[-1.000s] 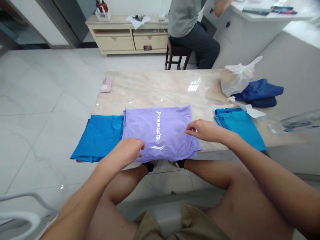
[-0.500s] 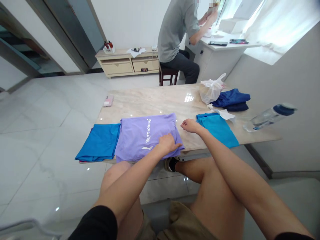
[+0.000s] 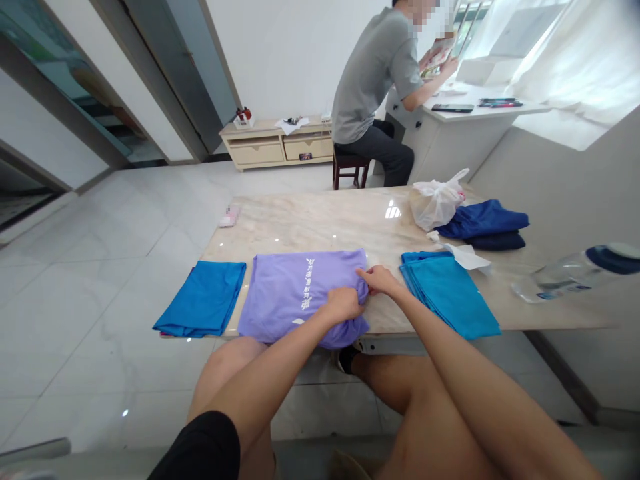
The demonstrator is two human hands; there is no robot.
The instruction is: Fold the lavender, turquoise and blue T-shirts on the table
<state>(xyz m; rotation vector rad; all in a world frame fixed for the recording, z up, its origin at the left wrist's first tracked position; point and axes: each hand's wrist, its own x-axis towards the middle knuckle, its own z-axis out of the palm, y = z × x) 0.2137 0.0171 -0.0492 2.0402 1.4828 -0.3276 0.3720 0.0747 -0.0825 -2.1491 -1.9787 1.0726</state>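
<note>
While both grips clamp the lilac T-shirt (image 3: 295, 293) at six o'clock on the marble surface (image 3: 310, 223), its bunched front lapping over the near edge, the left hand (image 3: 343, 303) gathers cloth and the right hand (image 3: 379, 280) pinches a corner. Open surface stretches toward twelve; folded blue cloth (image 3: 203, 300) lies close at nine, folded teal cloth (image 3: 447, 297) at three.

You are facing a white wall (image 3: 295, 60) with a low cream drawer cabinet (image 3: 276, 150) standing against it, glossy white tiles (image 3: 100, 347) are stretching across the floor, and daylight is pouring through a curtained window (image 3: 540, 40) onto a white desk (image 3: 465, 127) while a glass-panelled door (image 3: 173, 73) is standing at left.
</note>
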